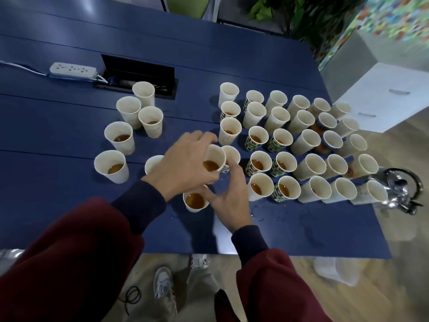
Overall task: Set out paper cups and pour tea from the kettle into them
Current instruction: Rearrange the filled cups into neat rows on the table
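Observation:
Many paper cups stand on the blue table (pixel 69 117), several holding brown tea. My left hand (pixel 183 166) grips a white cup with tea (pixel 213 162) at the table's middle, its fingers curled round the cup's far side. My right hand (pixel 226 201) hovers just below that cup with spread, relaxed fingers, its thumb near another tea-filled cup (pixel 195 202). A shiny metal kettle (pixel 401 189) stands at the table's right edge, apart from both hands.
A loose group of cups (pixel 128 110) sits at the left, a dense block of cups (pixel 301 145) at the right. A white power strip (pixel 73 70) and an open black cable box (pixel 139 75) lie behind. Water drops spot the table front right.

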Tool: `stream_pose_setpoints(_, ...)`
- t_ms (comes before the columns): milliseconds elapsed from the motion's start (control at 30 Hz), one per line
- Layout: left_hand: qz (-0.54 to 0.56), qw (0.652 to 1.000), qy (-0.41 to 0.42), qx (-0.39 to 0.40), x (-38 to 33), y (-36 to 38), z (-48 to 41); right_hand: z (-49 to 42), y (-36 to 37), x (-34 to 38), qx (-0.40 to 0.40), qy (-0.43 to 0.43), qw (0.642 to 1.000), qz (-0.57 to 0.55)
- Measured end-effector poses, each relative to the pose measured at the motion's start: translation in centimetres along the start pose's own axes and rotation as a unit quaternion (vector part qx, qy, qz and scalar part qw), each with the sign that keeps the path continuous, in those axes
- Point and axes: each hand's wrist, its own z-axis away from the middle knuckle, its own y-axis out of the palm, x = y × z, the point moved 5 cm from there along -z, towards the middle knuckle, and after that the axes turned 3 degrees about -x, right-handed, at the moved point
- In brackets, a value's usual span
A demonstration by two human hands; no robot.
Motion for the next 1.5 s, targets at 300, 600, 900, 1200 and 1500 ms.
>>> stream_pose_setpoints(300,0.103,0.993,-0.031,0.058,-0.3,3.2,2.5,2.5,-1.7,-2.1,-0.072,0.014,0.996,-0.044)
stream_pose_setpoints(600,-0.095,0.976,-0.076,0.182,3.9,8.6,5.2,1.3,-1.3,-6.6,-0.096,0.059,0.993,-0.033)
stream_pose_setpoints(900,-0.103,0.974,-0.143,0.141,4.2,8.8,5.0,0.4,-0.7,-9.4,-0.073,0.096,0.992,-0.023)
stream_pose_setpoints(1200,-0.104,0.975,-0.159,0.116,4.3,7.6,5.4,0.7,0.1,-10.8,-0.048,0.106,0.993,0.01)
stream_pose_setpoints(1500,-0.1,0.986,-0.107,0.074,3.4,5.2,4.6,2.4,-0.7,-8.8,-0.04,0.105,0.994,0.004)
